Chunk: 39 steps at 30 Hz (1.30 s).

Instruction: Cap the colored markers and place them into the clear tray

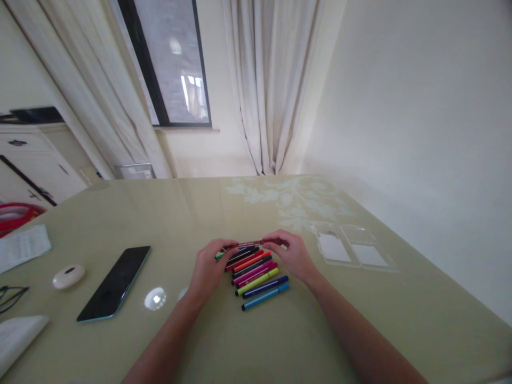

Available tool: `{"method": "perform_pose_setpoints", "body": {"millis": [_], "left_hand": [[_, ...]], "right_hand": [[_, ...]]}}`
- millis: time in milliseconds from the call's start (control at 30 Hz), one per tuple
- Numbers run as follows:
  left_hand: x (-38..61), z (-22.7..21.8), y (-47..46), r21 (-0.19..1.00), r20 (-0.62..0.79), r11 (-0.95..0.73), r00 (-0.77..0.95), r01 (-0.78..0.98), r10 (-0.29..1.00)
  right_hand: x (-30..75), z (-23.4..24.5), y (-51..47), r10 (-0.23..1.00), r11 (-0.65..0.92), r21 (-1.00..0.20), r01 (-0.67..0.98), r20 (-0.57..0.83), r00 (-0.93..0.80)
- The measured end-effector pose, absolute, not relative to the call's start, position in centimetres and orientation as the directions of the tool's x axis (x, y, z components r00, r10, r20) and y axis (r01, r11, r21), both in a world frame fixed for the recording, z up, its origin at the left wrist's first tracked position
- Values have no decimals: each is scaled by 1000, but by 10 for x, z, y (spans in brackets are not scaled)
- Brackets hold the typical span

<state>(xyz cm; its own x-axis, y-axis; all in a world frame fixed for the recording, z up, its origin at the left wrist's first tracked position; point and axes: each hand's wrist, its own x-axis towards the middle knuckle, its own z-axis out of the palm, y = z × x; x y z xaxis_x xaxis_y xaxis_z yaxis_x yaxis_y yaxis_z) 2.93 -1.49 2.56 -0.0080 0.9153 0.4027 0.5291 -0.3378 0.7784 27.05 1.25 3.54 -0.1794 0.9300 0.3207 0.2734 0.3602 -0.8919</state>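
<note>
A dark red marker pen (pixel 249 244) lies crosswise between my two hands, above the far end of a row of markers. My left hand (pixel 209 266) pinches its left end, and my right hand (pixel 291 255) pinches the right end. Below, several capped markers lie side by side at a slant. Nearest me is a light blue marker (pixel 265 296), then a dark blue marker (pixel 265 287) and a yellow-green marker (pixel 256 281). Magenta, orange and black ones follow farther off. A green tip (pixel 218 256) shows beside my left fingers; the rest of that marker is partly hidden.
A clear plastic case (pixel 352 246) lies opened out at the right, near the wall. On the left are a black phone (pixel 115 282), a white oval case (pixel 69 277), a dark cable (pixel 12 294) and a folded paper (pixel 26 248). Curtains hang beyond the table (pixel 180 208).
</note>
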Motion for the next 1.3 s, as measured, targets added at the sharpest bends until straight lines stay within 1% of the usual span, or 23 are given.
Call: {"method": "perform_pose_setpoints", "body": {"millis": [167, 300, 400, 533, 667, 800, 900, 967, 1033, 1133, 1200, 1267, 1300], "left_hand": [[31, 25, -19, 799, 383, -316, -28, 511, 923], [30, 25, -16, 785, 396, -326, -22, 527, 918], [24, 21, -9, 763, 388, -313, -14, 566, 922], [4, 7, 4, 775, 334, -228, -77, 589, 939], [-14, -4, 13, 760, 264, -189, -30, 622, 964], [-11, -4, 10, 719, 275, -218, 19, 660, 961], [-3, -2, 4, 635, 255, -219, 67, 741, 965], [3, -1, 0, 574, 233, -215, 94, 791, 968], [11, -1, -5, 518, 251, -239, 121, 821, 960], [35, -4, -18, 401, 338, -347, 215, 848, 916], [57, -10, -30, 303, 379, -464, 341, 833, 860], [81, -19, -43, 191, 404, -566, 461, 802, 790], [92, -23, -48, 146, 417, -583, 485, 799, 769]], "right_hand": [[270, 33, 12, 945, 299, -927, 227, 254, -208], [265, 28, 12, 946, 298, -929, 217, 257, -198], [266, 25, 15, 933, 350, -895, 277, 305, -192], [278, 24, 21, 920, 392, -840, 375, 372, -127], [287, 20, 25, 902, 420, -799, 430, 419, -104], [290, 21, 26, 856, 466, -718, 517, 515, -57], [301, 29, 26, 824, 454, -627, 634, 565, -31], [318, 33, 23, 811, 411, -561, 719, 585, -7], [343, 31, 17, 808, 342, -490, 802, 589, 15], [389, 15, 1, 837, 162, -343, 925, 544, 55], [416, -1, -12, 848, 42, -238, 970, 522, 91], [435, -17, -24, 856, -24, -176, 984, 505, 111], [442, -24, -28, 856, -36, -171, 985, 504, 119]]}}
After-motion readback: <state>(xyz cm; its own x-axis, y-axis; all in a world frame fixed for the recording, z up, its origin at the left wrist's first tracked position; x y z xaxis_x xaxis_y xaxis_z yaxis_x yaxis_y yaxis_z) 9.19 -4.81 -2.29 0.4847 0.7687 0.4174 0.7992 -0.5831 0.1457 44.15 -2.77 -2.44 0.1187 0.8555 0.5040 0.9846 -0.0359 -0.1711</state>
